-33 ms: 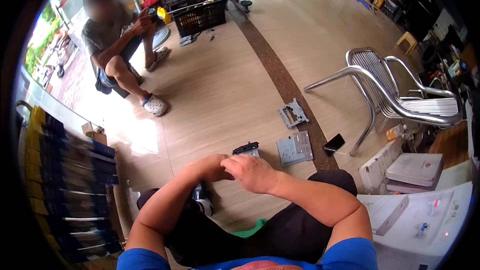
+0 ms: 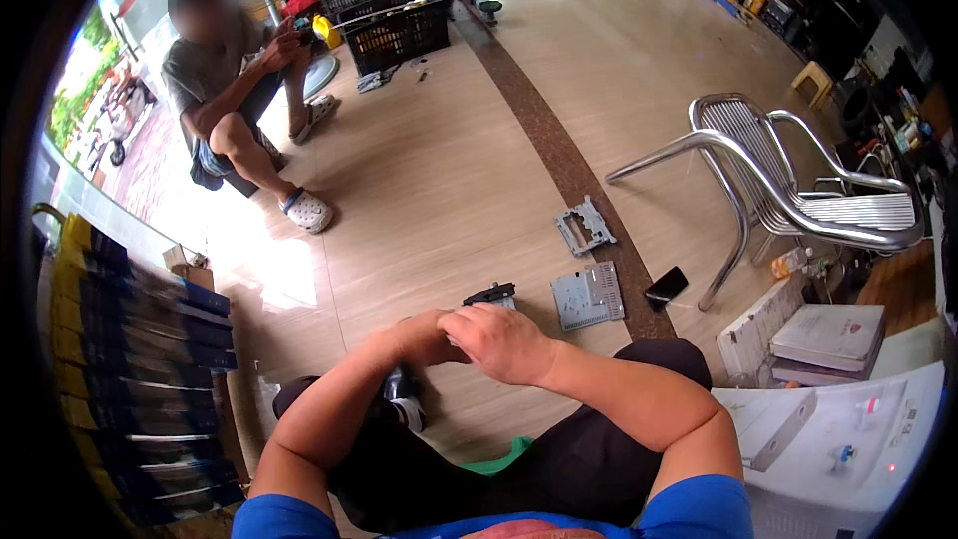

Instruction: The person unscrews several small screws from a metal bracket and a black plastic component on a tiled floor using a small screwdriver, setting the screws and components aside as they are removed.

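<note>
Above the floor between my knees, my left hand (image 2: 423, 337) and my right hand (image 2: 504, 343) meet with fingers curled in. The right hand's fingers overlap the left hand's, and whatever they close on is hidden. Just beyond the knuckles, a black and grey mechanical part (image 2: 489, 295) shows; whether it is held or lies on the floor, I cannot tell. To its right a flat grey metal plate with a perforated strip (image 2: 587, 297) lies on the floor. Farther off is a grey open metal frame (image 2: 585, 228). A black phone (image 2: 667, 286) lies right of the plate.
A tubular metal chair (image 2: 768, 180) stands at right, near stacked books (image 2: 826, 339) and a white appliance panel (image 2: 848, 429). Blue and yellow stacked boxes (image 2: 140, 359) line my left. Another person (image 2: 225, 90) sits low at far left, by black crates (image 2: 394, 32).
My hands have shifted very slightly up and to the left, still together. The parts on the floor lie where they were.
</note>
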Available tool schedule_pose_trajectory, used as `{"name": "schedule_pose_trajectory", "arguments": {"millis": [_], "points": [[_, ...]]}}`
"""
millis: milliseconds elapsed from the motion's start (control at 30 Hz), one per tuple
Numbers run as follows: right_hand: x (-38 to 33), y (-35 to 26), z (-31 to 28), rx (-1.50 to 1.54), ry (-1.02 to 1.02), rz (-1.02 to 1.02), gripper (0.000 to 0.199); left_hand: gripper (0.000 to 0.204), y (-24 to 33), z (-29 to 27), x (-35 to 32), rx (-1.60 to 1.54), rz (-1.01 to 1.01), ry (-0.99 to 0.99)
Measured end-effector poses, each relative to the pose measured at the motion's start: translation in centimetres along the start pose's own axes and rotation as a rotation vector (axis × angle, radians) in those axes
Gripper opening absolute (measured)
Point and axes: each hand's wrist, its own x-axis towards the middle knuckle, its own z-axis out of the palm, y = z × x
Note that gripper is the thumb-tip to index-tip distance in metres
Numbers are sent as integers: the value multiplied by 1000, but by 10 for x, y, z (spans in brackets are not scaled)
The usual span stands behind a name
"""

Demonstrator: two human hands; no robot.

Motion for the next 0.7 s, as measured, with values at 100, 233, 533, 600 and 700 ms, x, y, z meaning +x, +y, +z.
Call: {"name": "schedule_pose_trajectory", "arguments": {"millis": [100,233,533,600,700], "points": [[0,4,-19,-11,139,-61,14,16,29,3,10,-62,183,85],[7,5,-26,32,256,-92,15,16,12,17,18,-107,189,275],[-3,16,-45,-46,175,12,23,17,17,-5,23,38,14,388],[-5,18,-44,-78,69,90,23,18,10,-4,19,17,-40,359],[-11,26,-40,-89,29,140,21,19,8,-4,16,79,-37,339]]}}
